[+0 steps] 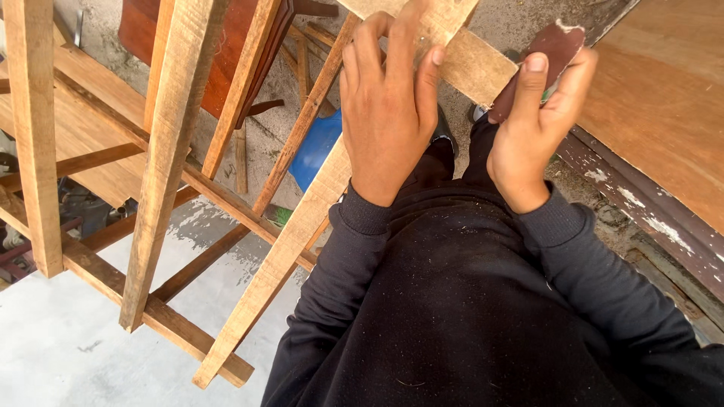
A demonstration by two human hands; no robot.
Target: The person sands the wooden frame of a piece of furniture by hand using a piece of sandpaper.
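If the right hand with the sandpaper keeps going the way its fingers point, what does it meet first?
Probably the wooden rail: the right hand presses the sandpaper by its end already, though depth is unclear.

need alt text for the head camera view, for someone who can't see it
Seen from above, a person in a black sweater steadies a bare wooden frame with the left hand on a rail, while the right hand holds a piece of dark reddish sandpaper against the rail's end. More wooden rails, a blue object and concrete floor lie below.

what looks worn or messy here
The concrete floor has peeling, blotchy paint, as does the dark board at right. Pale dust and fibres speck the black sweater. The wooden frame looks sound.
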